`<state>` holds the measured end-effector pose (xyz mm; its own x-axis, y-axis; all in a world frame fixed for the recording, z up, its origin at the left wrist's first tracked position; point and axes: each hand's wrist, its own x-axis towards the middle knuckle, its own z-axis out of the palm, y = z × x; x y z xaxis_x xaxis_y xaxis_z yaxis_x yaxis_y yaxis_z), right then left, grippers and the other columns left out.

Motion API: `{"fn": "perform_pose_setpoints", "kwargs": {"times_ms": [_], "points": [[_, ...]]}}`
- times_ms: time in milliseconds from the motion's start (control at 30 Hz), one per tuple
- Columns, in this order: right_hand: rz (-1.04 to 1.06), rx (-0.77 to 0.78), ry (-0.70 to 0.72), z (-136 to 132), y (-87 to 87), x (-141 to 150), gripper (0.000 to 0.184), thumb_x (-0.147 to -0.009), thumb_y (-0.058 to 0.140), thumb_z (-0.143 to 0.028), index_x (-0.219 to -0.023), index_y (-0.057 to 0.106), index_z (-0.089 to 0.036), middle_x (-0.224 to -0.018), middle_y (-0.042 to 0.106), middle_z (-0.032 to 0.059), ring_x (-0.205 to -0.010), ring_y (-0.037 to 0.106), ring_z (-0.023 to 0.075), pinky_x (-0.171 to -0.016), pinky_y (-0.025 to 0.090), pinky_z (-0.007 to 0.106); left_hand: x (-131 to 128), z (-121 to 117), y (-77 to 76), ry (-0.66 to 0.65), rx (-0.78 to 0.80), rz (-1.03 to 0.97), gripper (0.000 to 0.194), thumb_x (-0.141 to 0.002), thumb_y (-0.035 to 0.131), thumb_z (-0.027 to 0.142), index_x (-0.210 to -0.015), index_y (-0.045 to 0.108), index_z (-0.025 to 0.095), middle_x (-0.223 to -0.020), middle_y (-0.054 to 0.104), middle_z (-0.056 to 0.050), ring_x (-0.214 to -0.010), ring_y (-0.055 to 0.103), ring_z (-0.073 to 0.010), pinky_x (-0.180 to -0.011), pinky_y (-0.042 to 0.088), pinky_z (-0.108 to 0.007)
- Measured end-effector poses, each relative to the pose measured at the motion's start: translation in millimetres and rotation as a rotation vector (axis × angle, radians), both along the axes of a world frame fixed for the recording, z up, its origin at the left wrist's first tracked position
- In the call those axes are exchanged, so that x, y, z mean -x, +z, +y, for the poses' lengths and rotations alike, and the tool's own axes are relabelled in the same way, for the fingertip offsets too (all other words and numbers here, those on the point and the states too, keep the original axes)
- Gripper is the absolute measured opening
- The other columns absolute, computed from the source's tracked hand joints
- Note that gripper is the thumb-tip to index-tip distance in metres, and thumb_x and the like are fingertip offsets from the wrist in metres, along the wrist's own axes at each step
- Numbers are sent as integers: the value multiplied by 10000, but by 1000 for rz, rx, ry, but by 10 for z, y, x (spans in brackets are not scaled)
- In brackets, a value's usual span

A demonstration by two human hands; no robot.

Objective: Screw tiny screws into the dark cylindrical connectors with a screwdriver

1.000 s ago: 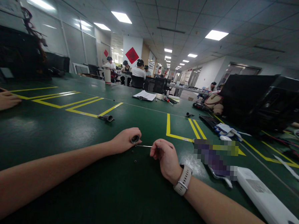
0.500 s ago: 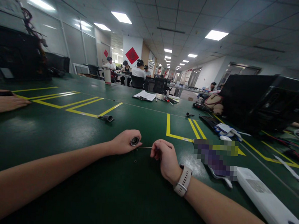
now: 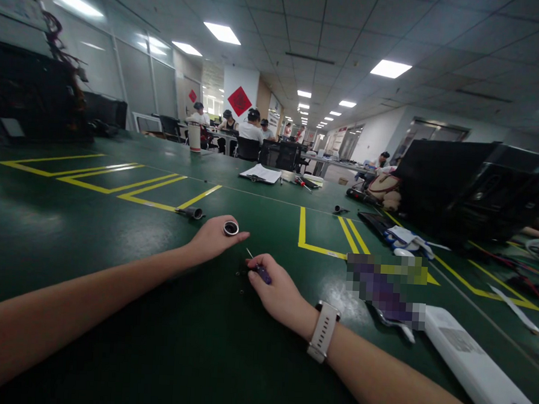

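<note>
My left hand (image 3: pixel 213 241) rests on the green table (image 3: pixel 114 230) and grips a small dark cylinder (image 3: pixel 231 228) with a shiny round end facing up. Just to its right, my right hand (image 3: pixel 276 287), with a white watch on the wrist, is closed round a small purple-handled screwdriver (image 3: pixel 261 271); its thin metal tip points up and left, clear of the cylinder. A few tiny dark parts (image 3: pixel 240 282) lie on the table between the two hands.
A similar dark cylinder (image 3: pixel 192 212) lies further back on the table. A white flat device (image 3: pixel 478 363) lies at the right, beside a black case (image 3: pixel 464 188) and cables. Papers (image 3: pixel 261 173) sit far back. Several people sit at distant desks.
The screwdriver tip has come away from the cylinder; my right hand moved down and left. My left hand turned the cylinder's end upward. Another person's hand at the far left has gone from view.
</note>
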<state>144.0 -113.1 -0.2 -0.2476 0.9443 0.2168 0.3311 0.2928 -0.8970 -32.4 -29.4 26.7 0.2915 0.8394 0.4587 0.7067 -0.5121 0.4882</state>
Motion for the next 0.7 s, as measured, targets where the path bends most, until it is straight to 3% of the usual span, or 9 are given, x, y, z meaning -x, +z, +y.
{"fn": "perform_pose_setpoints", "kwargs": {"times_ms": [200, 367, 600, 700], "points": [[-252, -170, 310, -64, 54, 168, 197, -805, 535, -152, -974, 553, -251, -1074, 616, 35, -975, 581, 207, -834, 435, 363, 83, 85, 141, 149, -112, -34, 373, -710, 562, 539, -678, 531, 169, -692, 574, -23, -662, 541, -177, -619, 402, -284], [-388, -385, 628, -379, 158, -27, 347, -748, 501, -3, -1007, 546, -229, -1142, 622, 35, -1083, 567, 174, -906, 430, 290, 57, -79, 292, 121, -119, -8, 372, -718, 557, 540, -680, 534, 171, -671, 568, -3, -639, 530, -159, -602, 390, -268], [-319, -316, 674, -882, 249, -536, 416, -779, 444, 0, -1106, 547, -237, -1172, 627, 63, -1112, 560, 156, -976, 414, 318, -149, -553, 517, -39, 18, -46, 394, -689, 564, 563, -676, 533, 170, -565, 515, 34, -539, 491, -125, -508, 368, -234], [-166, -259, 464, -958, 294, -636, 357, -813, 457, -39, -1073, 587, -247, -1126, 648, 53, -1087, 569, 166, -952, 429, 341, -259, -789, 571, -122, 177, -122, 385, -674, 586, 550, -641, 527, 172, -515, 497, 44, -483, 468, -108, -450, 354, -214]]}}
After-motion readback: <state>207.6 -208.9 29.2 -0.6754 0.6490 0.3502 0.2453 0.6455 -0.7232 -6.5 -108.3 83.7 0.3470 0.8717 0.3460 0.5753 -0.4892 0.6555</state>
